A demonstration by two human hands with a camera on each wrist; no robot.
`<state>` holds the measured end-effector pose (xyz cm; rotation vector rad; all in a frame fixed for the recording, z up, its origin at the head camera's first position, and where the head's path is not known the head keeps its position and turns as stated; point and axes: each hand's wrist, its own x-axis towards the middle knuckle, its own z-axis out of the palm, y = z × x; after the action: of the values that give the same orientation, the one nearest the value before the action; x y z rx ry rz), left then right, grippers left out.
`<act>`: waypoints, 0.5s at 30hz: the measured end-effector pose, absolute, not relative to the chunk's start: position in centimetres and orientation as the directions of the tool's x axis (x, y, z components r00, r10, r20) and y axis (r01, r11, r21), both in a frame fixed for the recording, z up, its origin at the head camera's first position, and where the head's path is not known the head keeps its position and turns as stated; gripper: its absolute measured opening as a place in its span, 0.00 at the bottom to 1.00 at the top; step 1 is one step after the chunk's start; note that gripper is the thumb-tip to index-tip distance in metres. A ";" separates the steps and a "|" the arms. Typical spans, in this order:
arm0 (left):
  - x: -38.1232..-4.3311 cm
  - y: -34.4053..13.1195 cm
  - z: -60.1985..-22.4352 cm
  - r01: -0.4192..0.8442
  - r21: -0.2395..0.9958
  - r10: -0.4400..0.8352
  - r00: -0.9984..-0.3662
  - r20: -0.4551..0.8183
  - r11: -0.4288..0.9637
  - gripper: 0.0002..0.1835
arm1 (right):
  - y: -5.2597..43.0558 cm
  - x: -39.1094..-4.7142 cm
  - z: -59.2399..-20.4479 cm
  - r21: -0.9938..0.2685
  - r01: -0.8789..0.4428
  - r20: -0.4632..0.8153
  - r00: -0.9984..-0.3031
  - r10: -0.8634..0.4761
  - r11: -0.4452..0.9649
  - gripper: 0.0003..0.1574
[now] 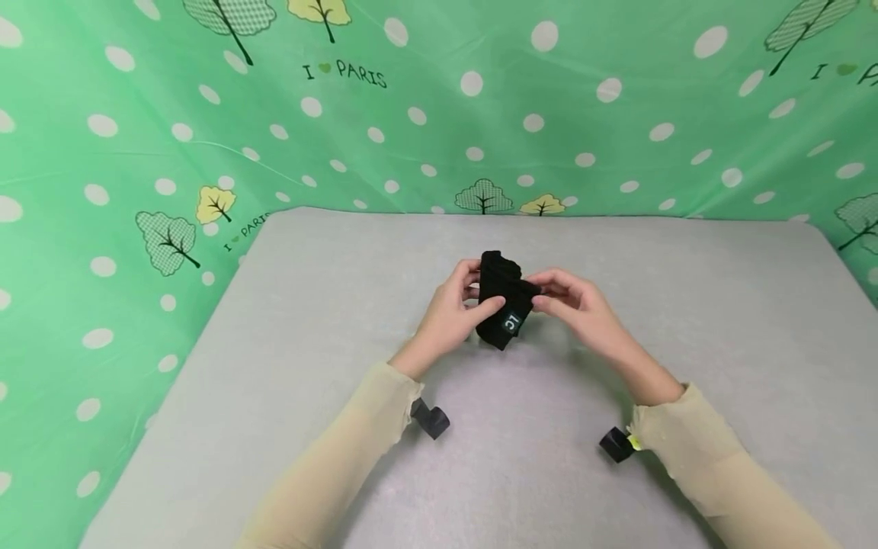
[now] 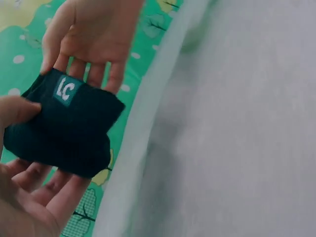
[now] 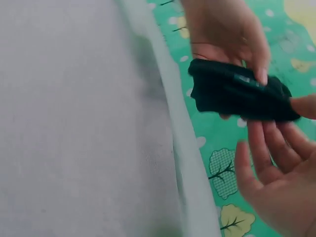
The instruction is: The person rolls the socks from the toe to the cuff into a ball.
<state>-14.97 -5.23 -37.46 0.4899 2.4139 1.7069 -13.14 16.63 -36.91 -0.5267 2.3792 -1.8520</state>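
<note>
From my seat the biggest thing in view is the green backdrop (image 1: 439,99), dotted white with little trees, wrapped round three sides. In front of it lies the grey tabletop (image 1: 686,343), with nothing on it but the shadows of the arms. No containers show anywhere, so there is nothing to report on contents.

Both arms come in wearing pale sleeves (image 1: 357,450), each with a small dark camera at the wrist. The left hand (image 1: 449,316) and right hand (image 1: 579,305) meet over the middle of the tabletop, holding a bundle (image 1: 504,297) of black fabric up off the surface. It looks like socks, already folded or rolled into a compact wad; a small teal label (image 2: 65,90) reading LC faces out.

The left thumb presses on the front of the bundle with the fingers (image 2: 54,190) curled behind it. The right hand's fingers (image 2: 94,74) pinch the opposite end beside the label. I judge the folding nearly done: the bundle is tight but not yet set down.
</note>
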 end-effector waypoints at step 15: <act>-13.6 -4.1 -37.1 0.336 0.834 0.254 -0.936 0.243 0.438 0.17 | 14.6 -12.5 -36.8 -0.861 -0.370 0.328 -0.928 -0.174 0.349 0.03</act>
<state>-13.57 -4.08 -37.08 0.5622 2.7322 1.6147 -12.49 14.58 -36.77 -0.5558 2.7221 -1.8198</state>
